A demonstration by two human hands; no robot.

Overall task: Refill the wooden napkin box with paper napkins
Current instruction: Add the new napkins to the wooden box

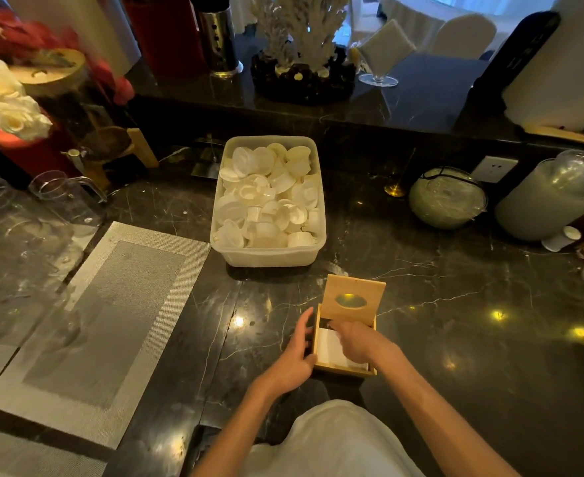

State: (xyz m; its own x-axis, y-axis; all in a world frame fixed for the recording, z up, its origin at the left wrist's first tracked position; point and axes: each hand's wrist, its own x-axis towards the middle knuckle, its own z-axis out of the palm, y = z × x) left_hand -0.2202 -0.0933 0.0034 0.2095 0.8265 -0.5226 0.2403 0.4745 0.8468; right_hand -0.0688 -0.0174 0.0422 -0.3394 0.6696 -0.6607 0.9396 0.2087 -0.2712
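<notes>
**Napkins going into the open box**

Nearest the camera, the left hand (292, 356) rests flat against the left wall of the wooden napkin box (343, 368), fingers spread and loose, steadying rather than gripping it. The right hand (356, 340) reaches down into the box from above, fingers on the white paper napkins (328, 347) lying inside; whether it pinches them or only presses them flat cannot be told.

The box stands on the dark marble counter (455, 321), just in front of the person. Its lid (354, 299), with an oval dispensing slot, is tipped up at the far side.

The napkins look thin, soft and very light, so they probably crumple or fan apart easily; they are best held as a stack by the edges and pressed down evenly. The box looks stiff and light, likely to slide on polished stone, so a bracing palm on its side wall makes sense.

Beyond it sits a clear plastic tub (269, 258) full of small white cups, and to the left a woven placemat (111, 321).
</notes>
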